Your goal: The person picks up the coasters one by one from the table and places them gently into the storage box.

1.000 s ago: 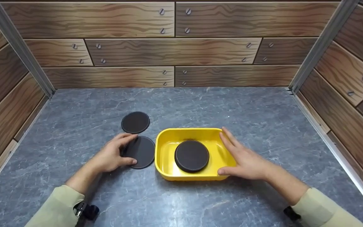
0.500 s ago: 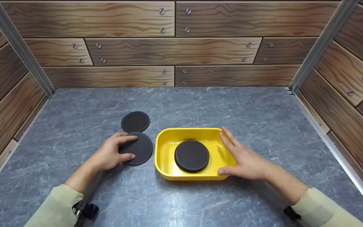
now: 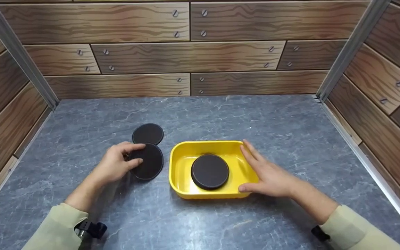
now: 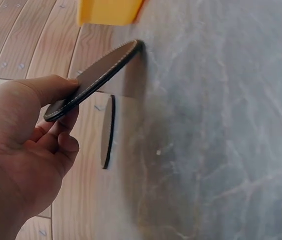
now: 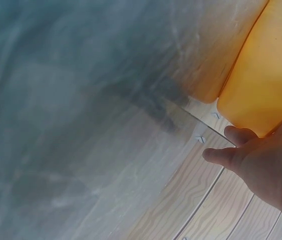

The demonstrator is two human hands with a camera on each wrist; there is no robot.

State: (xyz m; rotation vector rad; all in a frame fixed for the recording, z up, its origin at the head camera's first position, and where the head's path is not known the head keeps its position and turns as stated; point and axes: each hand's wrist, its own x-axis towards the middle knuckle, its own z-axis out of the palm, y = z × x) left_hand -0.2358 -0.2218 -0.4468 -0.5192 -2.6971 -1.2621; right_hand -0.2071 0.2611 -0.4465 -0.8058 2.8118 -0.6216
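My left hand (image 3: 114, 163) pinches a round black coaster (image 3: 150, 163) with a stitched rim by its left edge. In the left wrist view this coaster (image 4: 100, 72) is tilted and raised off the table, thumb on one face and fingers on the other. A second black coaster (image 3: 148, 132) lies flat just behind it. To the right stands a yellow tray (image 3: 174, 173) with a thick round black piece (image 3: 209, 171) inside, perhaps several coasters stacked. My right hand (image 3: 273, 178) rests against the tray's right end, its fingers extended along the rim.
The grey marbled tabletop (image 3: 200, 222) reaches back to a wood-print wall (image 3: 189, 57). Similar panels close off both sides, with metal posts (image 3: 346, 48) in the corners.
My left hand has drawn the held coaster back and leftward, away from the tray, and has lifted it. The right hand and the tray stay in place.
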